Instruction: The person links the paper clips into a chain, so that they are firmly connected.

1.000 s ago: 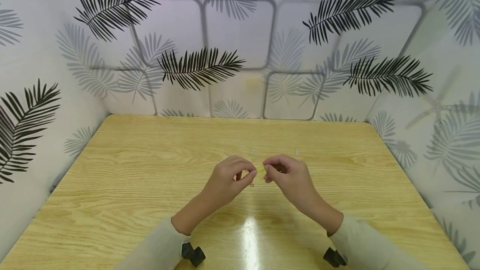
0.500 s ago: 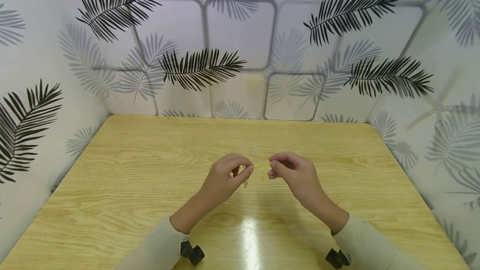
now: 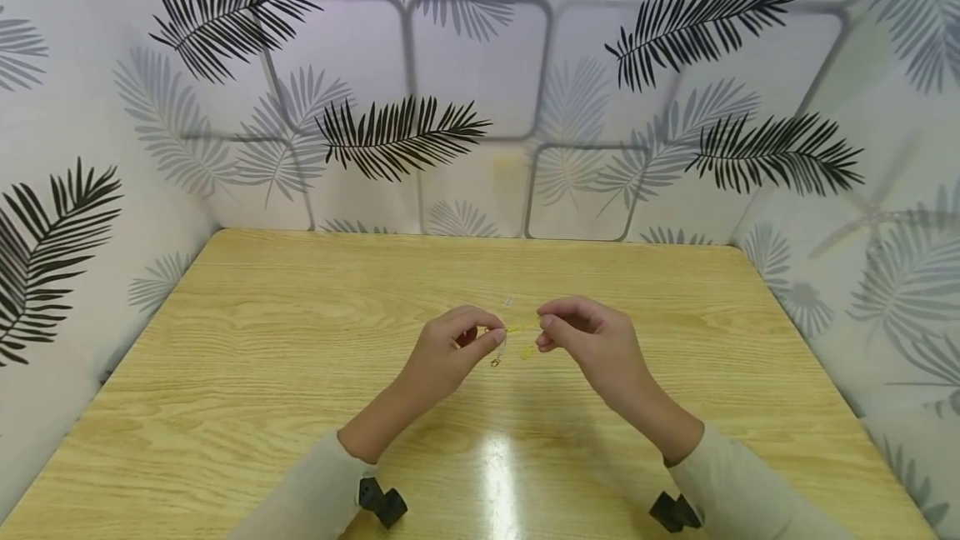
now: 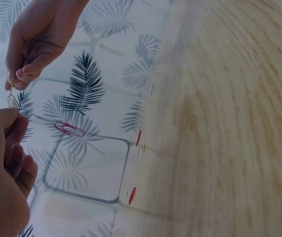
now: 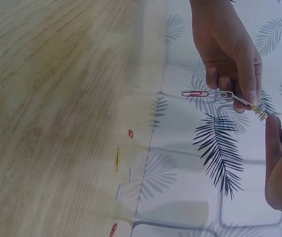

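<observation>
Between the fingertips of the two hands is a yellow paper clip (image 5: 259, 112). The left hand (image 3: 447, 365) pinches the paper clip chain at a white clip (image 4: 24, 112) that meets the yellow one. Beyond its fingers the chain hangs down to a red clip (image 4: 69, 129), also visible in the right wrist view (image 5: 195, 93). The right hand (image 3: 600, 357) pinches the yellow clip's far end between thumb and forefinger. In the head view, how the clips link at the fingertips is too small to tell.
Loose clips lie on the wooden table (image 3: 300, 315): a white one (image 3: 508, 301) beyond the hands, and in the right wrist view a yellow one (image 5: 117, 159), red ones (image 5: 131, 133) and pale ones (image 5: 118, 191). A leaf-patterned covering (image 3: 472, 190) rises behind the table.
The hands have moved slightly apart, the right one to the right, with the yellow clip showing between them. Below the left fingers the hanging clips have shifted a little.
</observation>
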`<state>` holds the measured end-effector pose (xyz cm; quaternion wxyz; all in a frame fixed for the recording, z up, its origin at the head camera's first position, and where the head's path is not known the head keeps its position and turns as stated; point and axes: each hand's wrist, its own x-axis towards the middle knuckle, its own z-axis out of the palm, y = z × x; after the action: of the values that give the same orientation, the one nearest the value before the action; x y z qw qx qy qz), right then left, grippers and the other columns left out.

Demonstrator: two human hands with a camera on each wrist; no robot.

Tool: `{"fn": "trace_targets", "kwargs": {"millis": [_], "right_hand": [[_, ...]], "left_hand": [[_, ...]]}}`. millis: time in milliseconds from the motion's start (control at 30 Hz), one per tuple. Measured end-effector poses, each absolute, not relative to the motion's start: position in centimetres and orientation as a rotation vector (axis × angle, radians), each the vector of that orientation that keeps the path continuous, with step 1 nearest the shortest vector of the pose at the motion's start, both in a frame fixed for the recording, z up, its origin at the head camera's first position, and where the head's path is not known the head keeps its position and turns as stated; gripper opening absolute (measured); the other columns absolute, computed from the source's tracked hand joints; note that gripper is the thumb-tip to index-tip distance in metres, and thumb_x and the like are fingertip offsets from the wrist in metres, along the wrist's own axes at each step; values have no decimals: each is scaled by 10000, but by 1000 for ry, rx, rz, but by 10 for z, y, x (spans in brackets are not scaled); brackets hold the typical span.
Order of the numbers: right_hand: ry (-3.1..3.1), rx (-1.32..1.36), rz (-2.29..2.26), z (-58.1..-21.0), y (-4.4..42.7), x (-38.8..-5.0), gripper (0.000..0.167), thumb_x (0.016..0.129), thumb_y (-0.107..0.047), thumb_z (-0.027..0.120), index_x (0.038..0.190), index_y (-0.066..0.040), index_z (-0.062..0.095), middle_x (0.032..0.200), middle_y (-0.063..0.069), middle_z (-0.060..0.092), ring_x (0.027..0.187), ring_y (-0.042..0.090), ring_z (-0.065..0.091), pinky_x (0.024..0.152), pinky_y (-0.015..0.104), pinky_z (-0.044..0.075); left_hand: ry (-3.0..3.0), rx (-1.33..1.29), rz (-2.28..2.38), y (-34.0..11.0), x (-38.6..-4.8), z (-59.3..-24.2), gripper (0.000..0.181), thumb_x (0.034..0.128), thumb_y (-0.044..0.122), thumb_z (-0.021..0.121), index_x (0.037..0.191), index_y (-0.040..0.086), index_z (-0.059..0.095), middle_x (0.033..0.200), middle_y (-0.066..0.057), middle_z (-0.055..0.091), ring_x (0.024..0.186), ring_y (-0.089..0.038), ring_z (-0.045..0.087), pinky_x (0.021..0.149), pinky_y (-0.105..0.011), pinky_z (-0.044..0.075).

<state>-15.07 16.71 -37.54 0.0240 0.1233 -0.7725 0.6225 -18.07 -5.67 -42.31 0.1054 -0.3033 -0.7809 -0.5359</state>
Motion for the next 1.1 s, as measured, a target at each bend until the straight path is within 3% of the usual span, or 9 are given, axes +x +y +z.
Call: {"fn": "trace_targets", "kwargs": {"millis": [367, 600, 800, 1100], "right_hand": [[-2398, 461, 1913, -368, 164, -150, 170, 978, -148, 674, 1085, -20, 708, 924, 154, 701, 797, 196, 721, 780, 362, 606], [-2442, 502, 1930, -367, 163, -149, 167, 982, -133, 662, 1096, -18, 702, 899, 141, 710, 792, 206, 724, 790, 348, 604], [-2466, 546, 1947, -367, 161, -147, 189, 993, -113, 641, 1123, 15, 687, 927, 165, 707, 808, 200, 723, 792, 369, 604], [-2476, 595, 1883, -369, 161, -148, 156, 997, -119, 638, 1118, -44, 701, 937, 140, 716, 823, 190, 725, 794, 342, 601]], "left_hand": [[-2326, -916, -1623, -57, -181, -422, 99, 951, 232, 719, 1043, 201, 735, 972, 82, 669, 708, -104, 481, 624, -235, 414], [-2291, -925, -1752, -54, -177, -414, 150, 982, 257, 678, 1106, 194, 732, 1005, 64, 679, 796, -149, 528, 687, -257, 456], [-2348, -877, -1823, -54, -177, -413, 134, 996, 261, 658, 1056, 182, 748, 1006, 69, 690, 862, -155, 574, 740, -275, 482], [-2401, -796, -1913, -58, -178, -415, 142, 982, 269, 674, 1035, 156, 743, 952, 37, 683, 775, -175, 534, 677, -271, 464]]}}
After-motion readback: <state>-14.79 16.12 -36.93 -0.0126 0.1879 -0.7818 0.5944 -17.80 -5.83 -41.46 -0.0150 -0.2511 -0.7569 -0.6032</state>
